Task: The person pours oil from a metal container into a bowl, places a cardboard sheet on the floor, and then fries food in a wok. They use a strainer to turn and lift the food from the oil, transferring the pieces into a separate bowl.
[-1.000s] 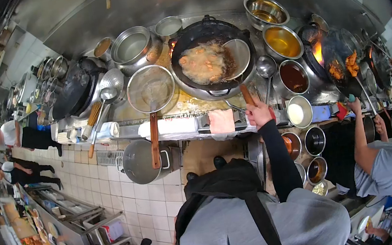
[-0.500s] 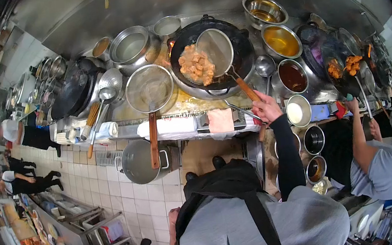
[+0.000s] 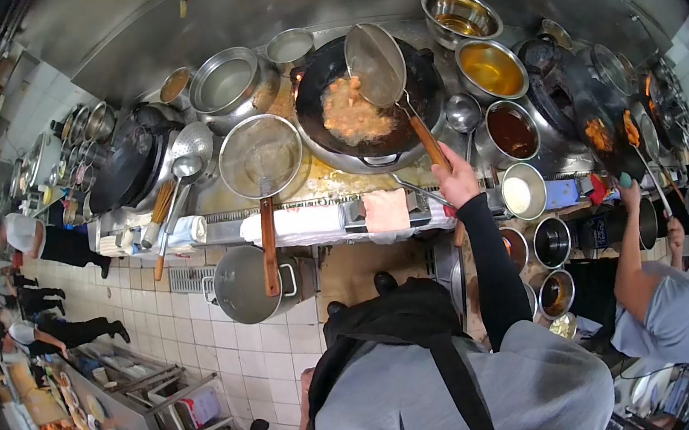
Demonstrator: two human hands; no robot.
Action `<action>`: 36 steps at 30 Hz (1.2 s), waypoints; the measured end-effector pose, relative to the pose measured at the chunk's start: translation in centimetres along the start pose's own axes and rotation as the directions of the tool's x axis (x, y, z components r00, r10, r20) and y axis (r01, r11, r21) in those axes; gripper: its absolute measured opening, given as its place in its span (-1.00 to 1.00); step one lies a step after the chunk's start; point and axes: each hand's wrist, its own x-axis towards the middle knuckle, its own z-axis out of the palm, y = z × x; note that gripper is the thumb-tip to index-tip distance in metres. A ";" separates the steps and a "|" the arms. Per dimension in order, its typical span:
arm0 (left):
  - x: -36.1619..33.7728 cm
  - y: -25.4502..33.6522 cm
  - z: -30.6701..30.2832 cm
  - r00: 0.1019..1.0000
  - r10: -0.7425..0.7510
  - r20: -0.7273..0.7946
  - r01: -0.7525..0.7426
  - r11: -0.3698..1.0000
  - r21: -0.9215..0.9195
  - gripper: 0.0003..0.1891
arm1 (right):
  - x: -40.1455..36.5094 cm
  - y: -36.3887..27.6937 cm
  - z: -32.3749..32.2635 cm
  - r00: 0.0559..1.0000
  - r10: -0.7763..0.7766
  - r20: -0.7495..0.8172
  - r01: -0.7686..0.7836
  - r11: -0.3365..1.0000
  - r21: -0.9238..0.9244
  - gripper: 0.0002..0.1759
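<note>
My right hand (image 3: 459,182) is closed around the wooden handle of a mesh strainer (image 3: 376,65), whose basket is tilted over the back of a black wok (image 3: 419,90). Pieces of food (image 3: 356,112) lie in bubbling liquid in the wok, partly beside and below the strainer. My left hand is hidden; only a bit of my left forearm (image 3: 305,396) shows beside my body. Right of the wok rests a steel ladle (image 3: 464,113).
Another strainer (image 3: 261,158) lies left of the wok. A large pot (image 3: 250,285) stands below the counter. Bowls of yellow liquid (image 3: 491,70) and dark sauce (image 3: 512,131) are at the right. A co-worker (image 3: 665,304) works at a neighbouring wok; several people are at the left.
The strainer has risen toward the back of the wok, and my right hand has moved up slightly with it. My left hand has slipped out of sight. The co-worker's food and utensil have shifted.
</note>
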 end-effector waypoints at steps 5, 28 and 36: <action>-0.2 1.2 -0.5 0.990 0.138 0.010 -0.138 0.987 0.079 -0.66 | 1.7 5.4 0.1 0.955 -0.258 -0.148 0.215 0.942 -0.258 -0.39; -1.7 0.1 -0.7 0.991 0.133 0.002 -0.118 0.876 0.467 -0.68 | 4.7 -2.5 -0.1 0.892 0.321 0.318 -0.390 0.903 0.182 -0.36; -1.6 1.3 -1.4 0.972 0.179 0.150 -0.229 0.852 0.470 -0.65 | 0.7 -2.0 0.6 0.993 -0.105 0.061 0.118 0.957 -0.266 -0.40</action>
